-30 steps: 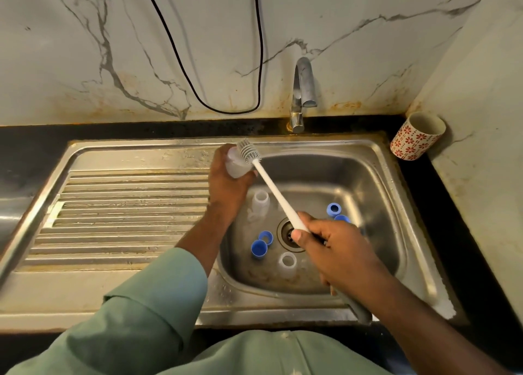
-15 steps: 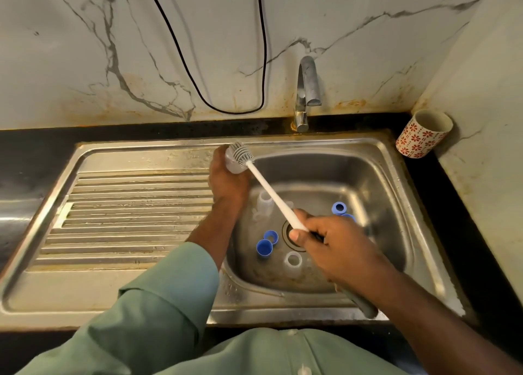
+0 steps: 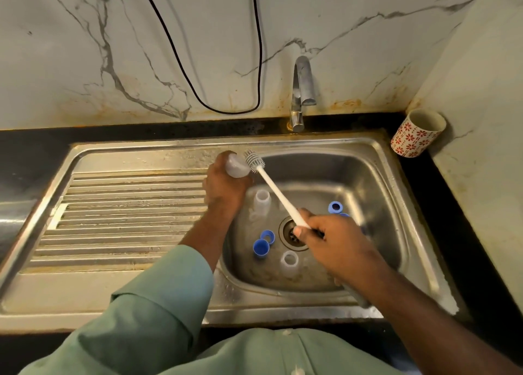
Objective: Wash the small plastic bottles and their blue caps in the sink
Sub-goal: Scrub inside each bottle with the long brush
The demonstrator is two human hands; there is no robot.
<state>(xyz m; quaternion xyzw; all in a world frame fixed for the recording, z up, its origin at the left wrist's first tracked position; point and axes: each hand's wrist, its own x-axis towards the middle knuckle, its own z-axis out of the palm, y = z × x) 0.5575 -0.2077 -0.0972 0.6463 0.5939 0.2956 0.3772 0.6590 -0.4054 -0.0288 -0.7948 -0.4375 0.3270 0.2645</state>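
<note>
Presently a bottle (image 3: 236, 167) is held in the left hand (image 3: 223, 186) above the sink's (image 3: 368, 153) back-left corner, the fingers wrapped round its body. A brush (image 3: 268, 186) is gripped in the right hand (image 3: 331, 240), fingers closed about the white handle, and its bristled head (image 3: 254, 162) is laid against the bottle's right side, seemingly on the outside rather than within.

Two more bottles are left in the basin: one (image 3: 261, 202) just behind the drain (image 3: 291, 233), another (image 3: 289, 261) near the front. Two caps (image 3: 263, 242) lie touching, left of the drain, and another cap (image 3: 335, 207) lies toward the right wall, with what may be a further one half hidden by the right hand. No water is seen running from the tap (image 3: 302, 91).

For the scrub to be done well, the bottle should be turned steadily in the grip so that every side is met by the bristles, and the head should be worked into the mouth too. A firm hold is wanted, since wet plastic is likely to slip. Most of the task appears still to be done.
</note>
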